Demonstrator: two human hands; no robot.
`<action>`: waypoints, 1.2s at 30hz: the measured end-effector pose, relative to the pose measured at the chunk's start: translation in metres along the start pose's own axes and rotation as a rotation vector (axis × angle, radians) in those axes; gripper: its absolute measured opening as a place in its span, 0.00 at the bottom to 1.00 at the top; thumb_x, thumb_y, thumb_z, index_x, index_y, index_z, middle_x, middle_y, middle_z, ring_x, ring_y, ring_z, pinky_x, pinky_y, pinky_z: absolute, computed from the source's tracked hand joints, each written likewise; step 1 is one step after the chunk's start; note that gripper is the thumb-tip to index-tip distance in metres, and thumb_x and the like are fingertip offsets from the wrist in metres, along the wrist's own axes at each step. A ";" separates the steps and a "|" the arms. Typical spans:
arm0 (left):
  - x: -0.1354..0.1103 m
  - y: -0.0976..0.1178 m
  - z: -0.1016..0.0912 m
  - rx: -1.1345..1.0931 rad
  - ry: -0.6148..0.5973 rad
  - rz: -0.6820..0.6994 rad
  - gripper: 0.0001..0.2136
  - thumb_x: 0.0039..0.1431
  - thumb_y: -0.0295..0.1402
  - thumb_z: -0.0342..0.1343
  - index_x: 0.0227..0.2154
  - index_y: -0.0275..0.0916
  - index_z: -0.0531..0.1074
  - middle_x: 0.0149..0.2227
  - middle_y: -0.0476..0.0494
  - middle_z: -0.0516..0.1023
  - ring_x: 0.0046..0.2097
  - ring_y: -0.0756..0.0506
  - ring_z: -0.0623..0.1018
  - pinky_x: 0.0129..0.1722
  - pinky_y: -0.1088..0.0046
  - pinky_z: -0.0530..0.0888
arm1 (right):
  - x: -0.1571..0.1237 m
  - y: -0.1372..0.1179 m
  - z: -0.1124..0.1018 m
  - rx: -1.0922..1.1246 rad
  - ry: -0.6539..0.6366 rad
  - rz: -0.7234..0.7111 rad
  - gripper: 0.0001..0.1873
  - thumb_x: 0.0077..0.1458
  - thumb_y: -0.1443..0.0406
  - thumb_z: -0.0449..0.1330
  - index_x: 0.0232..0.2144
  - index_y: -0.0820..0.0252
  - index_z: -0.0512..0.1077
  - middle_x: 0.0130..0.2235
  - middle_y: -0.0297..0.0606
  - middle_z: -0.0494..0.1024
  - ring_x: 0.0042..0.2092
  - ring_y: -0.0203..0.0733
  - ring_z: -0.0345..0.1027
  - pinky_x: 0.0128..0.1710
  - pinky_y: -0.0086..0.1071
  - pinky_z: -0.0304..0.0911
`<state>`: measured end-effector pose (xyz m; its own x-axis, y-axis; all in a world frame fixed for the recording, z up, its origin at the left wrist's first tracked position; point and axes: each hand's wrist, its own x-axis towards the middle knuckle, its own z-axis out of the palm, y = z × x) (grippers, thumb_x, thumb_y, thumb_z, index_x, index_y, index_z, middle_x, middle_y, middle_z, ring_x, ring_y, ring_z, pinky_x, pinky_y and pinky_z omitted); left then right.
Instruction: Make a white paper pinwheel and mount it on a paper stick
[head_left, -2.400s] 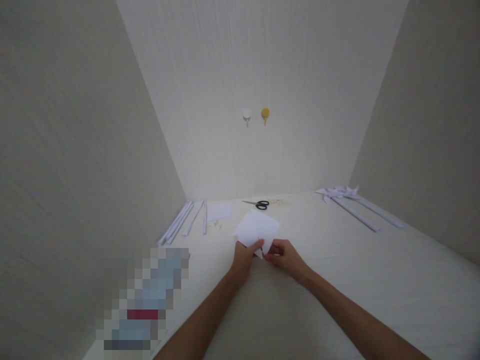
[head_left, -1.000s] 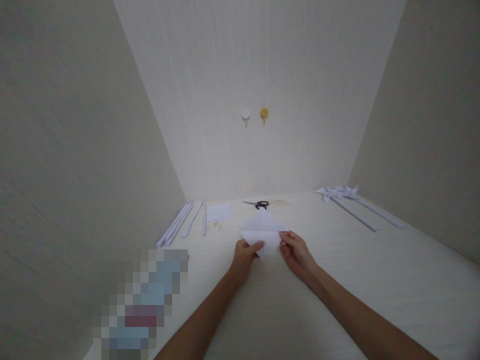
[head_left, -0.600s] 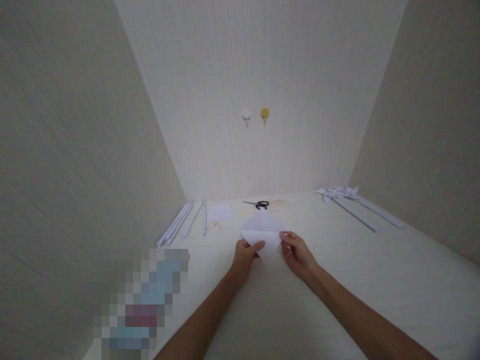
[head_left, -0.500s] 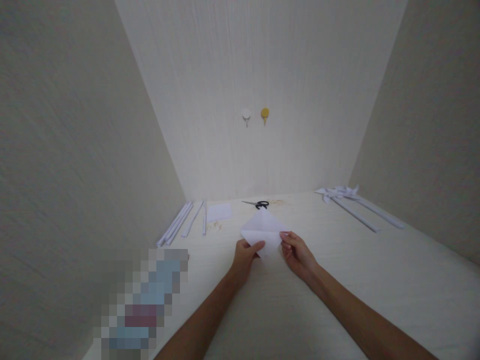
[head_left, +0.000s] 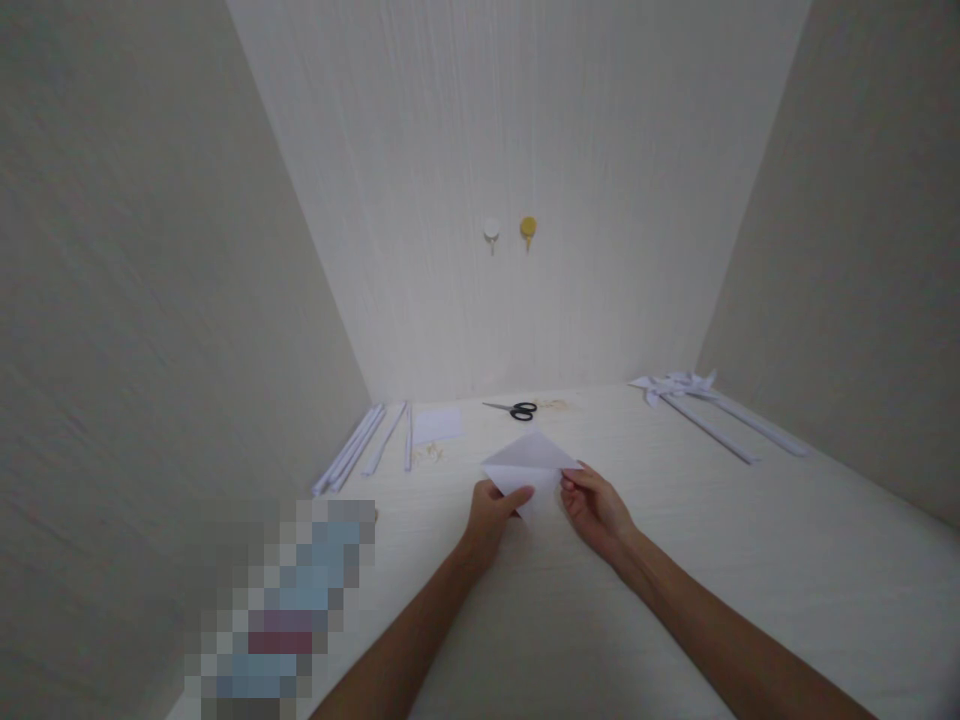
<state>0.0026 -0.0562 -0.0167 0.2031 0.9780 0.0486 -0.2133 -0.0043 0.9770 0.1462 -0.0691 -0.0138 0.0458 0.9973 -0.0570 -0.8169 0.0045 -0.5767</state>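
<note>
A white sheet of paper (head_left: 531, 453), creased across its middle, is held up over the table between my two hands. My left hand (head_left: 491, 520) grips its lower part, thumb pressed on the front and the fingers behind. At the paper's right corner, my right hand (head_left: 596, 500) pinches the edge with thumb and fingertips. The upper part tilts along the crease, so the paper shows a wide triangle above and a smaller folded part below. Just beyond it on the table lies a pair of black-handled scissors (head_left: 521, 410), blades pointing left.
Rolled paper sticks (head_left: 352, 450) lie at the left, beside a flat white paper square (head_left: 439, 425) and rubber bands (head_left: 431, 453). More bands (head_left: 553, 405) sit by the scissors. Paper pinwheels (head_left: 679, 387) on sticks rest at the right. Two hooks (head_left: 528, 228) are on the back wall.
The paper's upper part has tipped over along the crease and looks flatter, uncovering the scissors' handles. My right fingers have shifted slightly under its right corner; my left hand has barely moved.
</note>
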 end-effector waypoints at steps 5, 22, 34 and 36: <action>-0.001 0.002 0.000 0.032 0.011 -0.008 0.11 0.35 0.34 0.62 0.23 0.31 0.75 0.22 0.43 0.76 0.25 0.47 0.73 0.26 0.73 0.69 | 0.002 0.000 -0.004 -0.071 -0.052 -0.023 0.09 0.32 0.75 0.61 0.16 0.62 0.64 0.17 0.27 0.66 0.19 0.24 0.59 0.18 0.15 0.59; -0.007 0.009 0.009 0.130 0.131 -0.060 0.11 0.29 0.28 0.64 0.22 0.32 0.74 0.22 0.44 0.75 0.23 0.48 0.72 0.18 0.75 0.67 | 0.000 0.004 0.002 -0.232 -0.033 -0.068 0.15 0.32 0.63 0.66 0.16 0.62 0.62 0.14 0.23 0.56 0.16 0.24 0.47 0.14 0.20 0.46; -0.002 0.007 0.004 -0.093 0.282 -0.018 0.12 0.33 0.29 0.63 0.26 0.34 0.73 0.27 0.44 0.76 0.27 0.48 0.73 0.21 0.76 0.69 | -0.010 0.013 0.007 -0.882 -0.294 -0.088 0.14 0.38 0.58 0.62 0.19 0.63 0.65 0.16 0.26 0.61 0.19 0.27 0.49 0.19 0.25 0.42; -0.001 0.008 0.005 -0.133 0.292 -0.021 0.12 0.33 0.29 0.63 0.26 0.35 0.73 0.27 0.45 0.76 0.27 0.49 0.73 0.21 0.77 0.69 | -0.009 0.013 0.005 -0.891 -0.289 -0.099 0.13 0.38 0.59 0.62 0.19 0.63 0.64 0.16 0.25 0.59 0.19 0.27 0.48 0.19 0.25 0.41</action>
<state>0.0049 -0.0586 -0.0079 -0.0699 0.9962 -0.0518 -0.3393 0.0251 0.9404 0.1318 -0.0777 -0.0165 -0.1503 0.9754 0.1614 -0.0705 0.1523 -0.9858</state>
